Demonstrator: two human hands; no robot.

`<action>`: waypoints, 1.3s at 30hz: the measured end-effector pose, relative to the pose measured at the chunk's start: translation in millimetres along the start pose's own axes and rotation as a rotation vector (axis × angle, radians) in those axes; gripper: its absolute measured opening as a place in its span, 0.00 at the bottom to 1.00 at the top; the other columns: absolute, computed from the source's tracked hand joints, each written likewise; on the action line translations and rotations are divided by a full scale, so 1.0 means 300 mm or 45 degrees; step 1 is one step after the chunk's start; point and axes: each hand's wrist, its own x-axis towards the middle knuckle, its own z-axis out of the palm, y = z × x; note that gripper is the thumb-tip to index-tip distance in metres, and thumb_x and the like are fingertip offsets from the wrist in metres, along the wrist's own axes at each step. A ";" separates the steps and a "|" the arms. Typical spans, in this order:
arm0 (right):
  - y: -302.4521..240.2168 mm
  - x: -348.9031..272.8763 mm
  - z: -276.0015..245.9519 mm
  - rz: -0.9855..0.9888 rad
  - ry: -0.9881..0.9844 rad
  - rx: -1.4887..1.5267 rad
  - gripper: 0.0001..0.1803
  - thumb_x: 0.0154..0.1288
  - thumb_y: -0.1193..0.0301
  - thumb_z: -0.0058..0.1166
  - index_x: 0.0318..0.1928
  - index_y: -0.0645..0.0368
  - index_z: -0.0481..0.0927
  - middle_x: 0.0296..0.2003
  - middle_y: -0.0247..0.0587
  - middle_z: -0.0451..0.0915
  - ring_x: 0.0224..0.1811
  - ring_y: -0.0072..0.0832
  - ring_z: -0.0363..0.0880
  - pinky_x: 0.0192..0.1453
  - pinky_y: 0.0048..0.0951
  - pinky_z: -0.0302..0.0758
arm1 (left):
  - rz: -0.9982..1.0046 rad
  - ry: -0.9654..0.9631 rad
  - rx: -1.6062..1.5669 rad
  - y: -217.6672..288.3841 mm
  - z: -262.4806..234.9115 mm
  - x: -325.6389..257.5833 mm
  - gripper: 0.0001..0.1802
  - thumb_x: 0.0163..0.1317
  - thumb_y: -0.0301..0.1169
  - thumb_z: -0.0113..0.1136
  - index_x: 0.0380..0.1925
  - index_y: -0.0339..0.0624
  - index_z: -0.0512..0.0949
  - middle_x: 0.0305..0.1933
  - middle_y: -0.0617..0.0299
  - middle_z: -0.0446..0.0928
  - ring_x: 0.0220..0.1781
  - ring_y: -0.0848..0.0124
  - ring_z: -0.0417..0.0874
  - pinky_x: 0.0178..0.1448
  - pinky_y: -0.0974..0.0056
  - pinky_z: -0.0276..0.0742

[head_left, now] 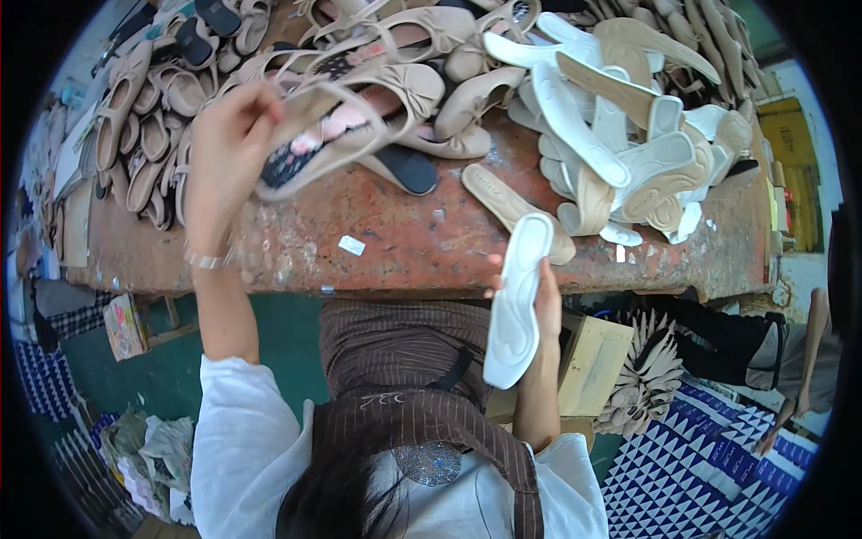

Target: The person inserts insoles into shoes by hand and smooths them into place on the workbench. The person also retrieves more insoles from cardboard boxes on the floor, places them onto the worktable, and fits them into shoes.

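Note:
At the left of the table my left hand (235, 135) is raised and a little blurred, its fingers closed at the edge of a beige flat shoe (334, 135). That shoe is tilted, showing a pink and black dotted lining. In front of my apron, near the table's front edge, my right hand (548, 310) grips a white insole (518, 301) held nearly upright, with the thumb side hidden behind it. A beige insole (503, 202) lies on the table just beyond it.
Many beige shoes (144, 135) are piled at the far left and back. A heap of white and beige insoles (620, 135) covers the right of the worn red-brown table (296, 256). A small white tag (352, 244) lies on it. Insoles fill a spot by a wooden box (594, 364).

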 end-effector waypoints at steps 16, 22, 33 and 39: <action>0.161 0.161 0.183 -1.105 -0.526 -2.451 0.15 0.47 0.76 0.62 0.38 0.55 0.89 0.49 0.41 0.83 0.52 0.40 0.77 0.57 0.43 0.70 | -0.486 0.315 0.380 -0.216 0.341 -0.591 0.20 0.58 0.31 0.70 0.48 0.36 0.78 0.37 0.55 0.74 0.27 0.63 0.76 0.34 0.62 0.75; 0.376 0.276 0.269 -0.953 -0.751 -2.195 0.12 0.46 0.82 0.61 0.35 0.60 0.88 0.46 0.42 0.84 0.50 0.39 0.81 0.51 0.39 0.78 | -0.678 0.408 -0.172 -0.289 0.389 -0.652 0.27 0.52 0.26 0.76 0.53 0.33 0.79 0.43 0.60 0.71 0.33 0.77 0.77 0.34 0.73 0.79; 0.455 0.356 0.290 -0.834 -0.857 -2.143 0.08 0.48 0.80 0.61 0.32 0.62 0.86 0.39 0.42 0.83 0.45 0.38 0.82 0.49 0.38 0.79 | -0.725 0.439 -0.407 -0.337 0.387 -0.657 0.24 0.49 0.23 0.77 0.48 0.31 0.81 0.45 0.61 0.72 0.35 0.78 0.77 0.32 0.74 0.80; 0.466 0.364 0.267 -0.972 -0.997 -2.363 0.13 0.51 0.77 0.58 0.39 0.63 0.85 0.43 0.43 0.83 0.45 0.38 0.82 0.50 0.38 0.79 | -0.744 0.449 -0.323 -0.346 0.382 -0.629 0.18 0.49 0.23 0.76 0.41 0.32 0.83 0.39 0.62 0.74 0.27 0.80 0.74 0.28 0.74 0.73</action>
